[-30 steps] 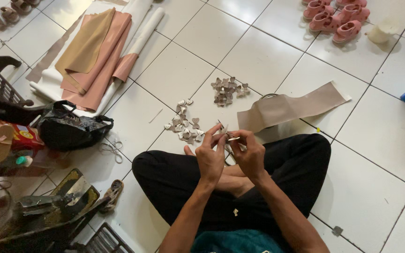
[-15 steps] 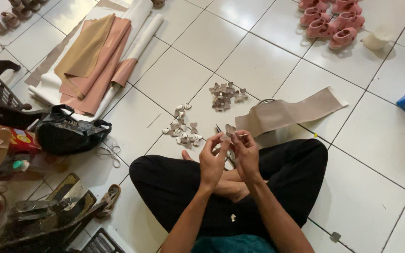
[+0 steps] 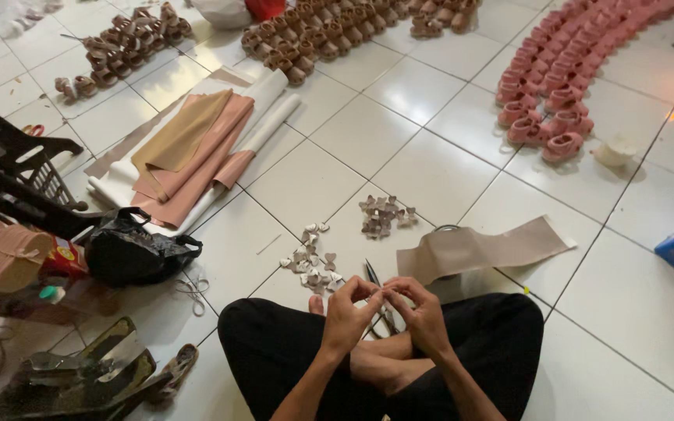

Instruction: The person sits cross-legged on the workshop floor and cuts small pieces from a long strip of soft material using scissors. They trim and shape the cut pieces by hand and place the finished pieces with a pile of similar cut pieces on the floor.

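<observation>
Two hands are together in the lower middle of the frame, above my crossed legs in black trousers (image 3: pixel 274 351). My left hand (image 3: pixel 350 316) and my right hand (image 3: pixel 423 312) meet at the fingertips, with fingers curled in and pinching a very small piece between them; it is too tiny to say what it is. Just beyond my fingers, a pair of scissors (image 3: pixel 374 274) lies on the white tile floor (image 3: pixel 431 171). Left of the scissors is a loose pile of small pale bow-shaped pieces (image 3: pixel 311 265), and a second pile (image 3: pixel 384 217) lies a little higher, near the centre. A beige strip of material (image 3: pixel 485 248) lies to the right of the scissors. In the upper left are rolled pink and tan sheets (image 3: pixel 196 152), and a black bag (image 3: pixel 138 249) sits at the left. Rows of small pink shoes (image 3: pixel 571 78) fill the upper right, and brown ones (image 3: pixel 329 31) the top.
</observation>
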